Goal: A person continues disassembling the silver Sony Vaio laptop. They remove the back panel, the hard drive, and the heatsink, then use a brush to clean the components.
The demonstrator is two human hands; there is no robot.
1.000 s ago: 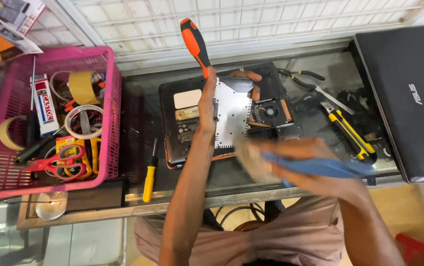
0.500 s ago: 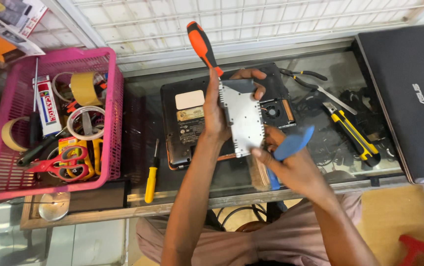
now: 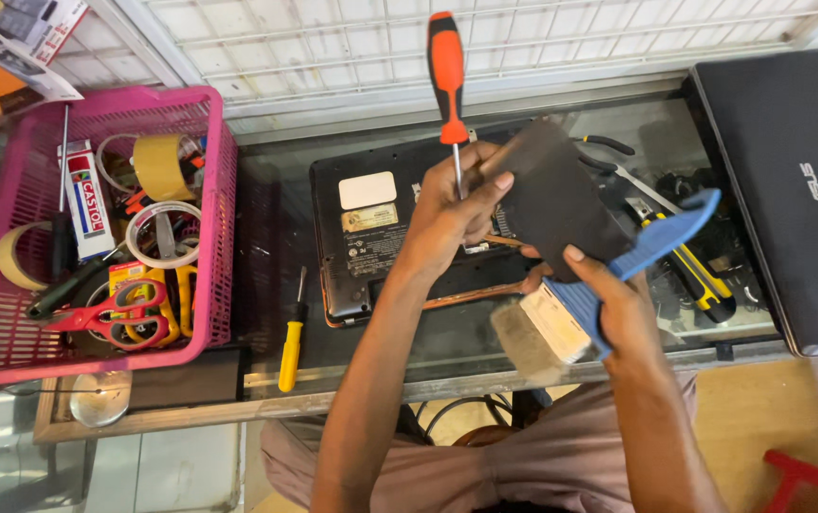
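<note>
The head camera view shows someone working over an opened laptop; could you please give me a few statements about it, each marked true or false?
1. The left hand holds an orange and black screwdriver. True.
2. The right hand grips a blue-handled brush. True.
3. The pink basket sits to the right of the opened laptop. False: it sits to the laptop's left.
4. The dark panel lies flat on the laptop. False: it is lifted, held between both hands.
5. A small yellow-handled screwdriver lies on the glass table between basket and laptop. True.
6. The red-handled scissors lie on the table. False: they are in the basket.
</note>
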